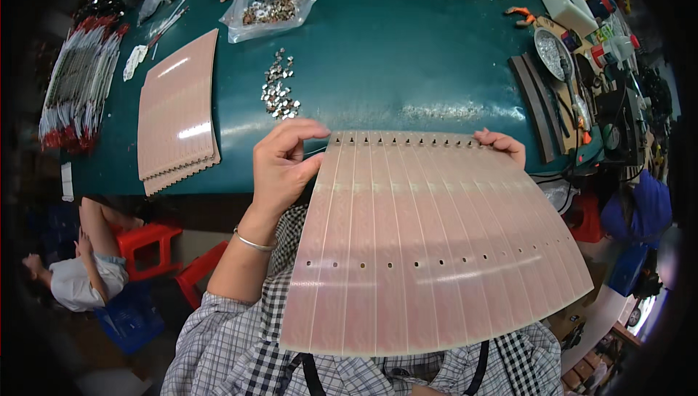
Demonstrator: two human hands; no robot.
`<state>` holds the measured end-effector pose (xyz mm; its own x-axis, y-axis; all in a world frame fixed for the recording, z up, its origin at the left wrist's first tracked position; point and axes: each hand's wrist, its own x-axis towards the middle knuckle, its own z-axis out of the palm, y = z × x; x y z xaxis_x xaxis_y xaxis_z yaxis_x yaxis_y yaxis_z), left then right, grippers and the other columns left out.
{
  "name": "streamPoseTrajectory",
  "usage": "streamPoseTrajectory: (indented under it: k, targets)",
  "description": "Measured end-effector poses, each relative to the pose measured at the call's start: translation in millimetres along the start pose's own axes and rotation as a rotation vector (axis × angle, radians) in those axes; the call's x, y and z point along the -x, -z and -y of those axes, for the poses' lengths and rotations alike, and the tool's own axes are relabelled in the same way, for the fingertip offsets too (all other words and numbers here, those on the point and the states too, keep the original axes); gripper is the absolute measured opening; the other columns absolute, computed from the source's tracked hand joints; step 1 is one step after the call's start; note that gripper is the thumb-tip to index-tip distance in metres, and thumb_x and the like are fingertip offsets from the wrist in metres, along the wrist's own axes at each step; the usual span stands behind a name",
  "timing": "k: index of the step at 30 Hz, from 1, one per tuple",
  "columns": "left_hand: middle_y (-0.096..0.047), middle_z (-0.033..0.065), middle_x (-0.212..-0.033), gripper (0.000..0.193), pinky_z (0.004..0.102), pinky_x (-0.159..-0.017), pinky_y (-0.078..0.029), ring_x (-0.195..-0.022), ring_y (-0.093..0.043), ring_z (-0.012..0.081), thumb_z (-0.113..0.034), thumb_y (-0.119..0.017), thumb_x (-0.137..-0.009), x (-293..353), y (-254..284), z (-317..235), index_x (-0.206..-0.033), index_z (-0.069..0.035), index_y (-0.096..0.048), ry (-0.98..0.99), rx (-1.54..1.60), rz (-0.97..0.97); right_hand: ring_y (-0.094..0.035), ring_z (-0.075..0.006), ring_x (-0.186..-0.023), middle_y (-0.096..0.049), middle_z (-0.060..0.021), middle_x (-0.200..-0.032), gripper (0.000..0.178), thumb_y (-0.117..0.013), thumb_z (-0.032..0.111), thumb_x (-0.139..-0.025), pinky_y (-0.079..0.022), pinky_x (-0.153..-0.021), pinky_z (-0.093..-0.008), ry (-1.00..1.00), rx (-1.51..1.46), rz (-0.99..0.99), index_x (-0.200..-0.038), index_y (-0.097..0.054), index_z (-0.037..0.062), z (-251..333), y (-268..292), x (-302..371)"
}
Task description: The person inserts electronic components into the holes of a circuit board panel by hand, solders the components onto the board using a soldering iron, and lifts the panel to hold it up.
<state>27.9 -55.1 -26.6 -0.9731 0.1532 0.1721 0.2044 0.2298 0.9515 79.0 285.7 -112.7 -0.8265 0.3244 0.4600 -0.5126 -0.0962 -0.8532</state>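
A wide pinkish sheet (422, 214), ruled lengthwise into many narrow strips, slants from the table edge down over my lap. Small dark marks or pieces line its far edge, and a row of little holes crosses its lower part. At the far left corner, my left hand (282, 160) is closed, thumb and forefinger against the sheet's edge. My right hand (503, 145) grips the far right corner; its fingertips curl over the edge, while the thumb is hidden behind the sheet. Beyond my left hand lies a loose pile of small shiny metal pieces (279, 89).
On the green table (378, 54) stand a stack of similar pink sheets (178, 109), a plastic bag of metal pieces (273, 7) and bundled red-and-white sticks (81, 83). Dark strips (534, 109), a bowl (550, 54) and orange-handled pliers (520, 14) lie right. Someone sits beyond red stools (145, 247).
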Motion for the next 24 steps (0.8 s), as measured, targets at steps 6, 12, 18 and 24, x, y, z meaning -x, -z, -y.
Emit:
streamPoseTrajectory:
  k: [6, 12, 18, 24]
  targets:
    - [-0.068, -0.0003, -0.092, 0.028, 0.0190, -0.048, -0.027, -0.056, -0.032, 0.0017, 0.003, -0.077, -0.070, -3, -4, 3, -0.098, -0.003, -0.073, 0.016, 0.033, 0.071, -0.061, -0.0280, -0.097, -0.061, -0.0173, -0.099, 0.023, -0.060, 0.000, -0.087, -0.037, -0.108, -0.0473, -0.041, -0.035, 0.050, -0.104, -0.045, 0.0031, -1, 10, -3]
    - [-0.071, 0.0036, -0.096, 0.022, 0.0172, -0.051, -0.032, -0.063, -0.047, 0.0018, 0.003, -0.075, -0.074, -3, -10, 6, -0.095, -0.002, -0.074, -0.056, 0.075, 0.083, -0.061, -0.0278, -0.099, -0.062, -0.0174, -0.100, 0.026, -0.062, 0.001, -0.087, -0.040, -0.105, -0.0472, 0.012, 0.116, 0.072, -0.106, -0.045, 0.0038, 3, 7, -6]
    - [-0.070, 0.0088, -0.099, 0.020, 0.0170, -0.058, -0.039, -0.078, -0.060, 0.0076, 0.007, -0.072, -0.077, -3, -9, 6, -0.096, 0.000, -0.073, -0.095, 0.022, 0.113, -0.063, -0.0278, -0.100, -0.064, -0.0185, -0.100, 0.032, -0.065, 0.002, -0.086, -0.045, -0.100, -0.0439, -0.010, 0.030, -0.031, -0.110, -0.044, 0.0024, 9, -10, -1]
    - [-0.069, 0.0108, -0.100, 0.020, 0.0197, -0.065, -0.042, -0.084, -0.061, 0.0111, 0.007, -0.071, -0.078, 0, -9, 5, -0.098, 0.003, -0.071, -0.053, 0.095, 0.111, -0.064, -0.0152, -0.091, -0.067, -0.0118, -0.099, 0.024, -0.069, -0.002, -0.083, -0.051, -0.085, -0.0271, -0.067, 0.236, -0.072, -0.104, -0.056, 0.0007, 13, -10, -1]
